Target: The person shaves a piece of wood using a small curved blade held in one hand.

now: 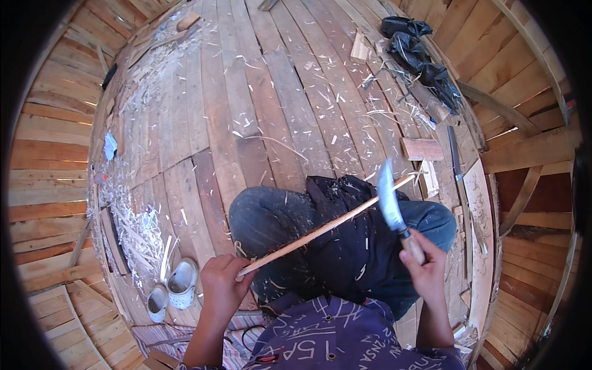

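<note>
My left hand [224, 282] is closed around the near end of a long, thin wooden stick [308, 237]. The stick slants up to the right across my lap, pale on its upper face with darker bark along one side. In my right hand [425, 264] is a knife [389, 197] with a broad, curved blade and a short wooden handle. Its blade points away from me and overlaps the stick near the far end; whether it touches the wood I cannot tell. A dark cloth [339, 259] dusted with shavings covers my lap between my bent knees.
Shavings litter the plank floor [234, 111], with a denser heap [145, 231] at left. Two pale clogs [182, 283] stand near my left hand. Black plastic bags [419, 58] lie far right. Wood offcuts [424, 149] and a long board [478, 216] lie along the right wall.
</note>
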`<action>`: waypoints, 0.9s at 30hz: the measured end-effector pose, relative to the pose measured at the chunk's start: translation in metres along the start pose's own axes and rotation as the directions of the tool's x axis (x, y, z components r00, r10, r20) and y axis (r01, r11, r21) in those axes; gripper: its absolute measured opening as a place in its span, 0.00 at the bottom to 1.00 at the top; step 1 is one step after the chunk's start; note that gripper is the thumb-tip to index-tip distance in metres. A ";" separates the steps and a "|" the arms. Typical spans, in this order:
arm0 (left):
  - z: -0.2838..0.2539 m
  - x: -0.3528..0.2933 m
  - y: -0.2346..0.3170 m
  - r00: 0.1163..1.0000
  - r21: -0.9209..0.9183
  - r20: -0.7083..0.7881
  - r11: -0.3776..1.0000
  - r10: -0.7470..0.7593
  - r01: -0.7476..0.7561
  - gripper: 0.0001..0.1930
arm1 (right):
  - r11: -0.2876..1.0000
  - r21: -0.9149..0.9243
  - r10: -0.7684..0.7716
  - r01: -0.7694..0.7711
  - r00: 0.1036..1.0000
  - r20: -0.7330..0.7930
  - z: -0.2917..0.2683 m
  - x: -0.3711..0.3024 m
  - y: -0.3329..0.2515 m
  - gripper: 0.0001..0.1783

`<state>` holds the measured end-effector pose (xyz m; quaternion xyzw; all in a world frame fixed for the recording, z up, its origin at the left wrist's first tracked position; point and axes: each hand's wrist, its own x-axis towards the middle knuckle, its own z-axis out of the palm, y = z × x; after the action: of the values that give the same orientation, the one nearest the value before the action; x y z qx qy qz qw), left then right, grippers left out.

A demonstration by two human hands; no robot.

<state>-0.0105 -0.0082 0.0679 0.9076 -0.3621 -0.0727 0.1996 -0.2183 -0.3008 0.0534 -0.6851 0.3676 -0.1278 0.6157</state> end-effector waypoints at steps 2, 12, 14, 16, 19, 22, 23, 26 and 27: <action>0.001 0.000 0.003 1.000 0.002 -0.007 1.000 0.021 -0.021 0.13 | 1.000 -0.003 -0.028 0.028 0.997 -0.075 0.009 0.001 0.006 0.24; 0.009 -0.006 -0.002 0.997 -0.051 -0.067 0.997 0.047 -0.050 0.15 | 0.969 -0.110 -0.217 0.223 0.974 0.064 0.032 0.007 0.009 0.23; 0.010 -0.009 -0.003 0.995 -0.076 -0.084 0.995 0.052 -0.059 0.15 | 0.985 -0.083 -0.111 0.148 0.932 0.345 0.034 -0.004 0.005 0.24; 0.012 -0.012 -0.004 0.993 -0.087 -0.108 0.994 0.052 -0.062 0.15 | 0.996 -0.002 -0.089 0.092 0.971 0.223 0.029 0.003 0.010 0.24; 0.016 -0.014 -0.006 0.989 -0.088 -0.142 0.994 0.051 -0.064 0.14 | 0.993 0.114 -0.017 0.018 1.000 -0.007 0.035 0.005 0.007 0.23; 0.018 -0.014 -0.005 0.986 -0.106 -0.155 0.991 0.064 -0.081 0.13 | 1.000 -0.010 0.017 -0.013 0.849 0.529 0.036 -0.014 0.006 0.26; 0.019 -0.014 -0.005 0.984 -0.114 -0.165 0.990 0.065 -0.084 0.13 | 1.000 -0.015 0.000 0.009 0.866 0.500 0.034 -0.015 0.001 0.25; 0.022 -0.016 -0.005 0.984 -0.125 -0.173 0.990 0.038 -0.060 0.12 | 0.992 0.126 0.003 -0.007 0.999 0.032 0.034 -0.004 -0.002 0.24; 0.023 -0.017 -0.004 0.985 -0.126 -0.172 0.991 0.024 -0.046 0.12 | 0.986 0.147 -0.046 0.075 0.981 -0.187 0.042 0.000 -0.002 0.24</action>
<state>-0.0261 -0.0009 0.0450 0.8891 -0.3541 -0.0150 0.2896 -0.1910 -0.2690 0.0464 -0.6319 0.3905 -0.2368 0.6262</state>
